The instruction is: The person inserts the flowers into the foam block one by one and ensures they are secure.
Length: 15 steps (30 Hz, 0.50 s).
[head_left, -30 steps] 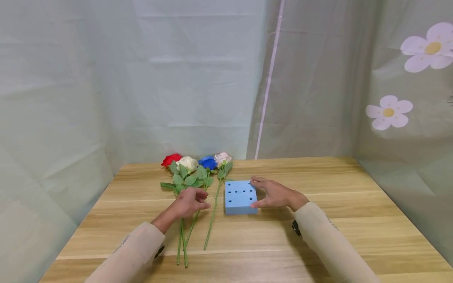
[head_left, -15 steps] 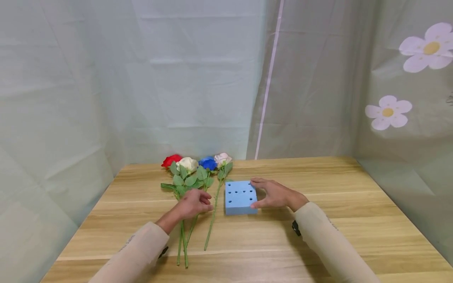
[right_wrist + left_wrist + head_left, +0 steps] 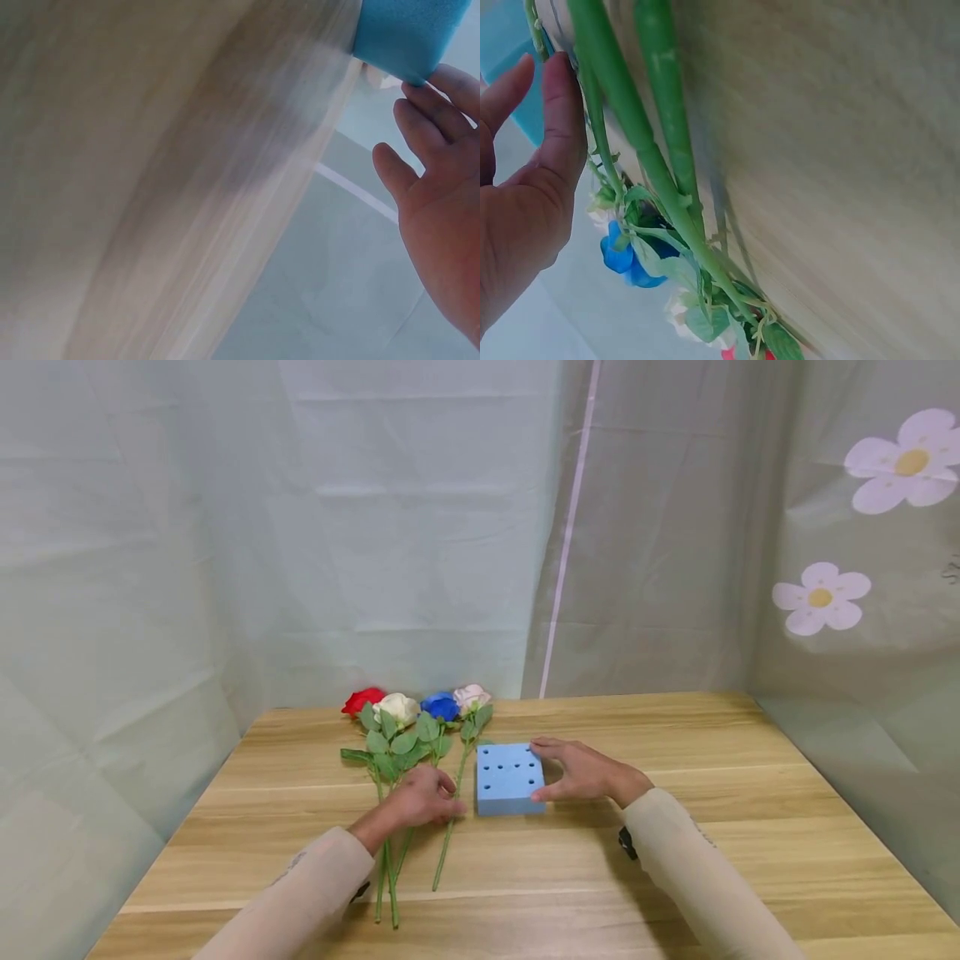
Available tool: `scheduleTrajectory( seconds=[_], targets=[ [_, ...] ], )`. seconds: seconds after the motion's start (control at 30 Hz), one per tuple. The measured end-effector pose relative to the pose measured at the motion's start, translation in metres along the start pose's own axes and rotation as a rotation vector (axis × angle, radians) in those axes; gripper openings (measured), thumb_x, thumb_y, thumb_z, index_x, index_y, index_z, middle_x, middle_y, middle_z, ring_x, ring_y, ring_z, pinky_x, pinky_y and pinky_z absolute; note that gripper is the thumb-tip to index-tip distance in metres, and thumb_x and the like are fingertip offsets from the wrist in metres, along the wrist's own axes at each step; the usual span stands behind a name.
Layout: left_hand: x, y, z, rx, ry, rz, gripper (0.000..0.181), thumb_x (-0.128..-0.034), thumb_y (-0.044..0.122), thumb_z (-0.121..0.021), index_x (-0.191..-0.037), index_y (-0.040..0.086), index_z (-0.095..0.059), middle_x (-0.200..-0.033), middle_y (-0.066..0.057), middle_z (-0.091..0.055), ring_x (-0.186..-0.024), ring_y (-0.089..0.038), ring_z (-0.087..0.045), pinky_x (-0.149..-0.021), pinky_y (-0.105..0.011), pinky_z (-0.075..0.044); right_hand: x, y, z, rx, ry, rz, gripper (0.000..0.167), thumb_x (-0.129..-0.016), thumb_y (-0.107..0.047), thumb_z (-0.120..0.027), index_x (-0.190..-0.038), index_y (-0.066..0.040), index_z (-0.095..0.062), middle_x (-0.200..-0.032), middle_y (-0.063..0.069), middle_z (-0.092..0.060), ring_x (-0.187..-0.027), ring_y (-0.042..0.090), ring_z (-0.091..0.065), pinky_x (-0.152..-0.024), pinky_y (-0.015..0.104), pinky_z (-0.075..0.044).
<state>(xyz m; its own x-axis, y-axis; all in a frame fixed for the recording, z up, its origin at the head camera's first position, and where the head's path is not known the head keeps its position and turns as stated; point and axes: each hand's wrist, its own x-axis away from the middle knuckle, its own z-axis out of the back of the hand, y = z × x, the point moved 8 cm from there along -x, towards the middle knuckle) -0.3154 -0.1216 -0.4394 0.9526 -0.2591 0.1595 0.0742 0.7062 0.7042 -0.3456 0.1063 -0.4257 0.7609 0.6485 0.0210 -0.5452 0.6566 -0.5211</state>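
Note:
Artificial roses lie on the wooden table (image 3: 600,877): a red rose (image 3: 363,700), a cream rose (image 3: 397,708), a blue rose (image 3: 441,705) and a pale pink rose (image 3: 472,697). My left hand (image 3: 426,795) is over the stems, with thumb and fingers parted beside the pink rose's stem (image 3: 447,839). In the left wrist view, that stem passes just beyond the fingertips (image 3: 558,67). A light blue foam block (image 3: 512,777) with several holes lies to its right. My right hand (image 3: 585,770) holds the block's right side, thumb at the front corner and fingers at the back.
Behind the table hangs a pale grey cloth backdrop (image 3: 405,527). A side cloth on the right bears printed flowers (image 3: 821,598). Long green stems (image 3: 390,885) run toward the table's near edge, partly under the left forearm.
My left hand has moved rightward and slightly nearer, reaching the pink rose's stem. The right hand and the foam block have stayed in place, and so have the roses.

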Motion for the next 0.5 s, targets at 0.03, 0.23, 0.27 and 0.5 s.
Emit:
scheduleTrajectory(
  seconds=[0.03, 0.23, 0.27, 0.5],
  targets=[
    [-0.0004, -0.0001, -0.0008, -0.002, -0.002, 0.002, 0.032, -0.0820, 0.015, -0.084, -0.101, -0.004, -0.068, -0.067, -0.003, -0.067, -0.059, -0.014, -0.066, -0.066, -0.031, -0.057, 0.0000, 0.0002, 0.0002, 0.000, 0.002, -0.002, 0.098, -0.082, -0.057, -0.076, -0.152, -0.001, -0.037, -0.159, 0.017, -0.032, -0.147, 0.032, -0.028, -0.118, 0.051, -0.027],
    [-0.0002, -0.0014, -0.0060, 0.076, -0.042, 0.025, 0.015, -0.0835, 0.004, -0.080, -0.084, 0.000, -0.065, -0.067, -0.006, -0.066, -0.056, -0.013, -0.065, -0.055, -0.028, -0.058, 0.0003, 0.0004, 0.0006, -0.032, 0.009, -0.023, 0.102, -0.081, -0.056, -0.078, -0.153, 0.000, -0.034, -0.158, 0.016, -0.034, -0.145, 0.033, -0.030, -0.117, 0.051, -0.028],
    [0.0001, -0.0016, -0.0066, 0.095, -0.052, 0.029, 0.015, -0.0838, 0.003, -0.079, -0.082, 0.000, -0.064, -0.068, -0.007, -0.066, -0.056, -0.013, -0.065, -0.055, -0.028, -0.058, 0.0003, 0.0003, 0.0007, -0.032, 0.008, -0.024, 0.102, -0.081, -0.056, -0.078, -0.153, 0.001, -0.034, -0.158, 0.017, -0.034, -0.145, 0.033, -0.030, -0.117, 0.052, -0.028],
    [0.0021, -0.0017, -0.0047, 0.165, -0.079, 0.048, 0.012, -0.0846, 0.000, -0.076, -0.083, -0.001, -0.064, -0.071, -0.008, -0.065, -0.059, -0.013, -0.065, -0.058, -0.028, -0.059, -0.0006, -0.0009, 0.0004, 0.004, -0.009, -0.012, 0.101, -0.082, -0.056, -0.077, -0.153, 0.001, -0.035, -0.159, 0.019, -0.031, -0.147, 0.034, -0.028, -0.118, 0.052, -0.026]
  ],
)
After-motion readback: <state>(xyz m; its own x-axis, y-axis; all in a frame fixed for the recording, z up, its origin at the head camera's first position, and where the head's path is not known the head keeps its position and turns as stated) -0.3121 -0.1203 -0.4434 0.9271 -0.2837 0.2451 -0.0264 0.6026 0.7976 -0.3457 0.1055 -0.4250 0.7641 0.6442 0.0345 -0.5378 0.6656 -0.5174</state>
